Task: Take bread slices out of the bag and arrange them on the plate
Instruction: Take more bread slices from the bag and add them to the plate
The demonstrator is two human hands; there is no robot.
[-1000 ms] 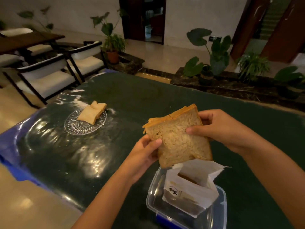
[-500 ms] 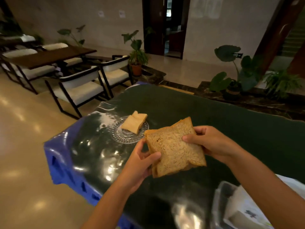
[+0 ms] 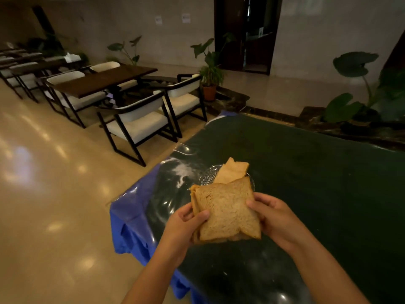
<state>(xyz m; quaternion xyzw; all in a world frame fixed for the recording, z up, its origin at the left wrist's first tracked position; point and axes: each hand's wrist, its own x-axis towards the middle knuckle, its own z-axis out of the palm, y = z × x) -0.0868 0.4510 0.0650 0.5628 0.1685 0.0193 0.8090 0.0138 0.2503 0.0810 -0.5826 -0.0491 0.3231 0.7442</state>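
Above the near corner of the dark green surface (image 3: 306,172), I have a small stack of bread slices (image 3: 225,212) pinched between both hands, just short of the glass plate (image 3: 207,178). My left hand (image 3: 186,224) has its grip closed on the stack's left edge, thumb across the top face and fingers hidden underneath; my right hand (image 3: 274,218) has its grip closed on the right edge in the same manner. To do this step well, I judge I should carry the stack forward until it sits fully over the plate, lower it level, and let go only once the underside is resting, since the slices could fan apart if one side drops first. The plate already carries bread (image 3: 232,172), lying tilted across its middle, so I would aim for the bare rim nearest me or overlap neatly rather than knock that bread off the far side. The plate sits close to the surface's left edge, so a shove that way looks risky. The top slice is tan and porous with a darker crust; at least one more slice peeks out at the left and bottom edges, though I cannot count them. The bag is out of view.
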